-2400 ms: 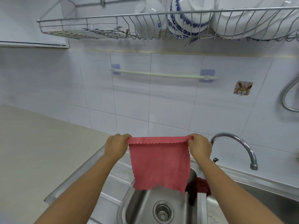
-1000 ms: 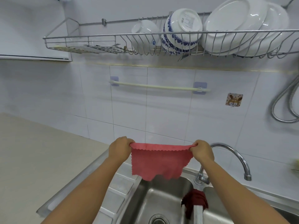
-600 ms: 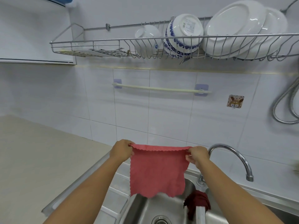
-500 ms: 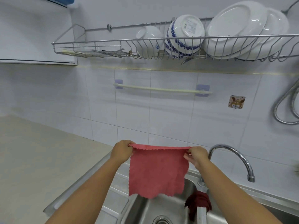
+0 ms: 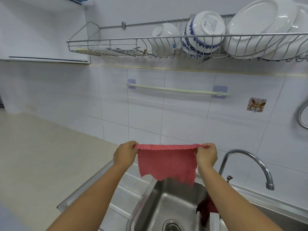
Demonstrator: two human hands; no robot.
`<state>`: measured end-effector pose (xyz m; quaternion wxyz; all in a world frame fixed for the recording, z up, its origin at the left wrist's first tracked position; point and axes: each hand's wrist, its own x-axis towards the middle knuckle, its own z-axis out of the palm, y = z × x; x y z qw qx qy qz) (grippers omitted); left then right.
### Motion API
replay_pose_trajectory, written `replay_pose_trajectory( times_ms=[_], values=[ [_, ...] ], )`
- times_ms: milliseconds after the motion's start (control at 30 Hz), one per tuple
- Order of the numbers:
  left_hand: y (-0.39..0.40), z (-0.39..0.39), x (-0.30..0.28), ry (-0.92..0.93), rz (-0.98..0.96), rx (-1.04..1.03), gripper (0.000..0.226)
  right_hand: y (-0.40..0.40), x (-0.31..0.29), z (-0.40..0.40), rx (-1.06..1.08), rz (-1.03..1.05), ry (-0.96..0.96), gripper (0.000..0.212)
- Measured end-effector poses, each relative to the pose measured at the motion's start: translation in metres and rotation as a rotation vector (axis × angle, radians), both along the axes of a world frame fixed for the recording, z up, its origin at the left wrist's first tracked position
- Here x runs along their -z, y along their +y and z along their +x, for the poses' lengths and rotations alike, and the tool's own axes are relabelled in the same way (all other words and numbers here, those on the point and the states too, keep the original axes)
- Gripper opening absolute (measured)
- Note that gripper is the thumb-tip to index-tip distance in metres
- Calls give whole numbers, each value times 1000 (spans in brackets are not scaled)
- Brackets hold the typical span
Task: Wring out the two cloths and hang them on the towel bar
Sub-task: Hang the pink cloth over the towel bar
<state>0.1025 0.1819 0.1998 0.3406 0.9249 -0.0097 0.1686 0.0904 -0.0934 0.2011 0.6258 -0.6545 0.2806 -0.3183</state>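
Stretching a pink cloth (image 5: 167, 163) with scalloped edges taut by its top corners, left hand (image 5: 124, 156) and right hand (image 5: 206, 155) pinch it above the steel sink (image 5: 170, 202), below the pale towel bar (image 5: 178, 90). A dark red cloth (image 5: 206, 210) drapes the sink divider.

- pink cloth (image 5: 166, 161): square, scalloped edges, spread flat, top edge pulled taut and level, pinched at both top corners, lower edge hanging loose and uneven above the basin
- dark red cloth (image 5: 206, 210): bunched, draped over the divider between the basins, partly hidden
- towel bar (image 5: 175, 89): pale, horizontal on the tiled wall, bare, well above the pink cloth
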Motion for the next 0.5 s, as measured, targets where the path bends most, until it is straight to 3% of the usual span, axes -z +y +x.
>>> replay_pose_trajectory(
  times_ms=[133, 300, 433, 500],
  values=[
    [3, 4, -9, 30, -23, -13, 18, 7, -2, 2, -45, 107, 60, 10],
    [6, 14, -29, 31, -157, -28, 21, 13, -20, 1, -300, 414, 169, 21],
    [9, 27, -46, -3, -219, -17, 18, 22, -36, 7, -393, 602, 66, 24],
    [10, 34, -52, -20, -191, 8, 17, 27, -47, 12, -412, 601, 1, 29]
  ],
)
